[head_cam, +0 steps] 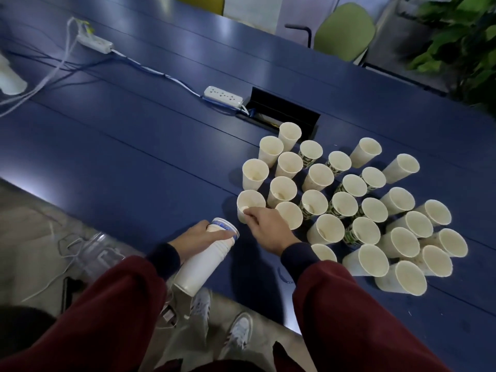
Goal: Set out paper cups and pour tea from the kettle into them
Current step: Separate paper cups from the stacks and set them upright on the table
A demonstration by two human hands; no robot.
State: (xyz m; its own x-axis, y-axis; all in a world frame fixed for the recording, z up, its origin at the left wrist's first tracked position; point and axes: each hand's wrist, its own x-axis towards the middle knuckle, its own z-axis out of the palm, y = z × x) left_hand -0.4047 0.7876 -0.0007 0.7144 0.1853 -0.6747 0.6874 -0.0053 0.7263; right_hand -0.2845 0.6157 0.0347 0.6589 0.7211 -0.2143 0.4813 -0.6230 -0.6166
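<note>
Right hand (268, 226) fingers (253, 218) pinch the rim of a paper cup (249, 202) by the surface's (134, 157) near edge. Left hand (200, 233) grips the cup stack (204, 260). Cups are likely light and crushable: hold gently at the rim.

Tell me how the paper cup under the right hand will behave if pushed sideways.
The cup looks thin and seems empty, so it is probably very light and would slide easily on the smooth table. Its base is narrower than its mouth, so a push near the rim likely tips it. The right hand pinches its rim; squeezing hard may dent it.
</note>
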